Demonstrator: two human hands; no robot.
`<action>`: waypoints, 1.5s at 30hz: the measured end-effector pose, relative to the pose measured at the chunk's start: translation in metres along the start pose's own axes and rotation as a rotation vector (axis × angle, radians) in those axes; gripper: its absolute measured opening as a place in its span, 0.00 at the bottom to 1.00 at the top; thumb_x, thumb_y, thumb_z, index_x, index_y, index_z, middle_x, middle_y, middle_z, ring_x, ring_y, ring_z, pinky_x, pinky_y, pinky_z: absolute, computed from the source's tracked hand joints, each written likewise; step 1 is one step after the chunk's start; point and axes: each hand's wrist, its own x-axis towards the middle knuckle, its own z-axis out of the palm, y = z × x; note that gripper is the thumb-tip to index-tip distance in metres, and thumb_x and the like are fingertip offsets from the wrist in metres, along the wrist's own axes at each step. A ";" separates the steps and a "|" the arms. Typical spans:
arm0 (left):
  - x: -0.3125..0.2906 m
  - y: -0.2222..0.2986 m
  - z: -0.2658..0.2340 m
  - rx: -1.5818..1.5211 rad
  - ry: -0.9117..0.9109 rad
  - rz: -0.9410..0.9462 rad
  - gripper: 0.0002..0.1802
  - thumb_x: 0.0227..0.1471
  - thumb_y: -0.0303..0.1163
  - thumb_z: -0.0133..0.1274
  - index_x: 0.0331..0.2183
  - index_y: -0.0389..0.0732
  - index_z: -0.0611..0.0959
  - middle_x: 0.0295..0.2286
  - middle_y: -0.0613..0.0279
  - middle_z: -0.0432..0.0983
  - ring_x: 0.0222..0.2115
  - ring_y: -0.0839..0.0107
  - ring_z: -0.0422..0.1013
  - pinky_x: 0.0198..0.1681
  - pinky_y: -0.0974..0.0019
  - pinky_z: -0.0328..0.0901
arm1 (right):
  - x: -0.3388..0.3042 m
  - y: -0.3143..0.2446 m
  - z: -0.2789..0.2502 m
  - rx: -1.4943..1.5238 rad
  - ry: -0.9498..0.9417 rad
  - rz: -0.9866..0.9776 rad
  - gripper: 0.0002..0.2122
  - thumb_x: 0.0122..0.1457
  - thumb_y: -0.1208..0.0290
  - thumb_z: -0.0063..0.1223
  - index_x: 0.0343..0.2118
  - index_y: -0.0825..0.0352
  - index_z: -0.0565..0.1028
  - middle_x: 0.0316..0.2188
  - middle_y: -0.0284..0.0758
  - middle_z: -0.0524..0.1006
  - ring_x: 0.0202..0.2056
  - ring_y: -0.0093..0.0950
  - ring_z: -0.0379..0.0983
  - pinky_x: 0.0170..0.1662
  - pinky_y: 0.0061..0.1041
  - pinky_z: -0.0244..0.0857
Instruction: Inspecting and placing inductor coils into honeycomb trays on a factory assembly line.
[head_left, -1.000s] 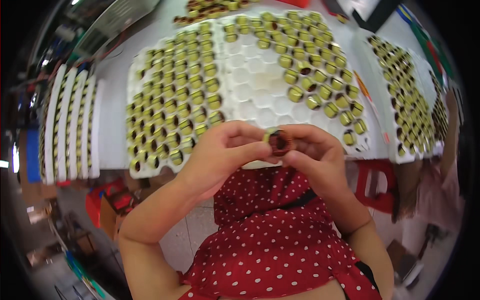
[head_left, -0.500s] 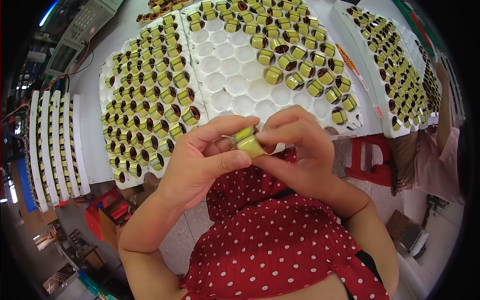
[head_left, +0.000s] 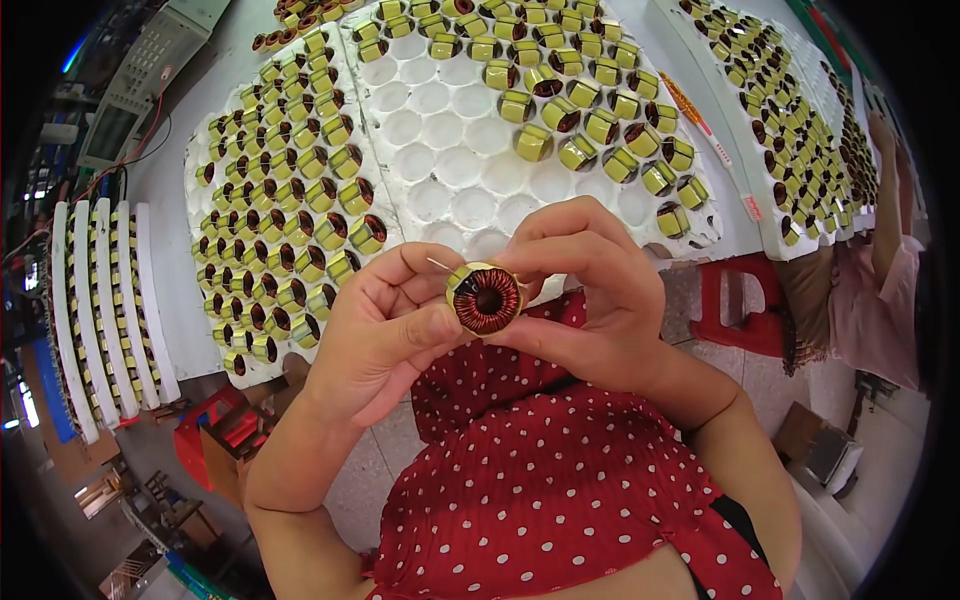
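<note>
Between my two hands is a toroidal coil (head_left: 486,300), a ring wound with copper wire and wrapped in yellow tape round its outside. Its wound face and centre hole are turned up toward me, and a thin wire lead sticks out at its upper left. My left hand (head_left: 385,325) pinches the coil's left side between thumb and fingers. On the other side, the thumb and fingers of my right hand (head_left: 590,285) close on its right edge. Just beyond my hands lies a white foam tray (head_left: 395,215) with round pockets, several bare and many filled with similar coils.
Another foam tray full of coils (head_left: 290,190) lies at the left. Upright stacked trays (head_left: 100,310) stand at the table's left end, below a bench instrument (head_left: 130,100). An orange pen-like tool (head_left: 685,105) lies right of the middle tray. Farther right are more coil trays (head_left: 775,200), a red stool (head_left: 740,305) and another person's arm (head_left: 887,190).
The coil has been turned in my fingers: its taped side faced me before, and now its copper-wound face does. Both hands still hold it. The view has shifted slightly.
</note>
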 end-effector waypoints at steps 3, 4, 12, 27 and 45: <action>0.000 -0.001 0.001 -0.006 0.008 0.007 0.25 0.43 0.31 0.59 0.41 0.35 0.67 0.38 0.50 0.72 0.41 0.58 0.70 0.44 0.62 0.68 | 0.000 0.003 -0.001 -0.042 0.002 -0.040 0.17 0.38 0.78 0.65 0.35 0.66 0.75 0.33 0.34 0.70 0.29 0.20 0.68 0.28 0.16 0.64; 0.000 -0.001 0.001 0.012 0.015 0.009 0.24 0.44 0.31 0.58 0.42 0.35 0.67 0.39 0.49 0.71 0.41 0.58 0.70 0.44 0.61 0.68 | -0.001 0.003 -0.001 -0.040 0.000 -0.039 0.17 0.38 0.78 0.65 0.35 0.66 0.75 0.33 0.34 0.70 0.29 0.20 0.68 0.28 0.16 0.64; -0.001 -0.001 -0.001 0.061 0.019 0.027 0.19 0.48 0.28 0.53 0.43 0.34 0.70 0.39 0.51 0.71 0.41 0.61 0.70 0.45 0.61 0.67 | -0.003 0.011 0.001 -0.144 0.026 -0.134 0.17 0.37 0.81 0.63 0.35 0.65 0.75 0.33 0.35 0.71 0.29 0.22 0.70 0.28 0.18 0.66; -0.005 0.060 -0.054 0.727 0.691 0.490 0.17 0.44 0.24 0.56 0.40 0.34 0.76 0.30 0.60 0.76 0.30 0.78 0.71 0.35 0.77 0.64 | -0.005 0.019 -0.001 -0.212 0.031 0.111 0.11 0.43 0.87 0.54 0.31 0.69 0.74 0.33 0.35 0.70 0.27 0.20 0.69 0.28 0.16 0.64; -0.002 0.151 -0.218 1.191 1.204 0.158 0.19 0.32 0.42 0.65 0.27 0.39 0.84 0.28 0.60 0.78 0.31 0.71 0.71 0.35 0.69 0.63 | -0.007 0.026 0.005 -0.230 -0.023 0.127 0.08 0.44 0.87 0.53 0.28 0.69 0.74 0.27 0.33 0.72 0.24 0.20 0.67 0.25 0.15 0.60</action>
